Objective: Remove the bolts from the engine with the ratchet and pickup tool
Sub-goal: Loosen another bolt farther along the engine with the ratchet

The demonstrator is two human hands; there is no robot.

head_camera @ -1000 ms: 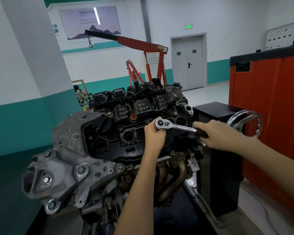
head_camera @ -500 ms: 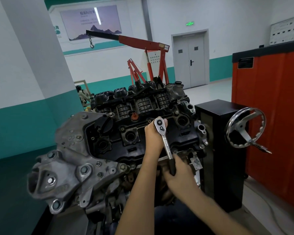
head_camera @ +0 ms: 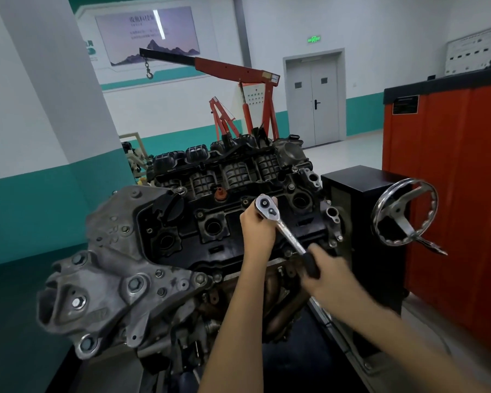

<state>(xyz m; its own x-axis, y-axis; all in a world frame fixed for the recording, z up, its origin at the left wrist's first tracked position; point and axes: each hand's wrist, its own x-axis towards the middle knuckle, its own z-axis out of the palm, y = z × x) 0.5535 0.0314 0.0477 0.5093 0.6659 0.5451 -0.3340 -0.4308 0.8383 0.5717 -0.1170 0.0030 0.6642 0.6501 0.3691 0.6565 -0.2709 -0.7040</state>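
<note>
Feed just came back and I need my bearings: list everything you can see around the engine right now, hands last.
engine: one, grey and black, centre foreground
ratchet: one, chrome with black grip, head over the engine's black top cover
black box: one, black, right of the engine
handwheel: one, silver, by the black box's right side
cabinet: one, orange-red with dark top, far right
engine hoist: one, red with black boom, behind the engine
double door: one, grey, back wall
left hand: one, curled just under the ratchet head
right hand: one, grips the ratchet's black handle
</note>
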